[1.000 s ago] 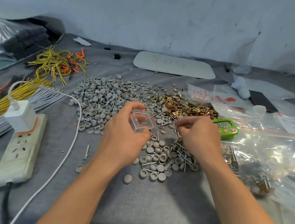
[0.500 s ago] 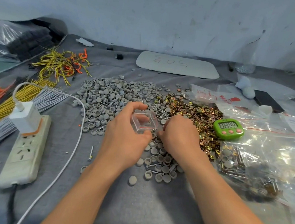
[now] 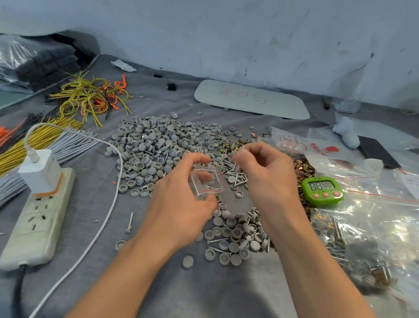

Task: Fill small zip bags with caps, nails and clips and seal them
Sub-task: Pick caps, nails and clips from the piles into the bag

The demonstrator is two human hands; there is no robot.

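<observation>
The big pile of caps (image 3: 159, 144) lies on the cloth (image 3: 216, 299) in the middle, with the nails (image 3: 230, 168) just to its right and the clips (image 3: 301, 167) right of those, beside the timer (image 3: 322, 190). A small pile of caps (image 3: 231, 239) lies nearer, between the two arms, and the left hand (image 3: 181, 204) holds the little bag (image 3: 207, 181) above the cloth, with the right hand (image 3: 265, 174) just right of it. The power strip (image 3: 38, 217) and wires (image 3: 92, 98) lie on the left, the big bags (image 3: 387, 225) on the right, and the flat board (image 3: 253, 99) at the back near the wall (image 3: 215, 27).
</observation>
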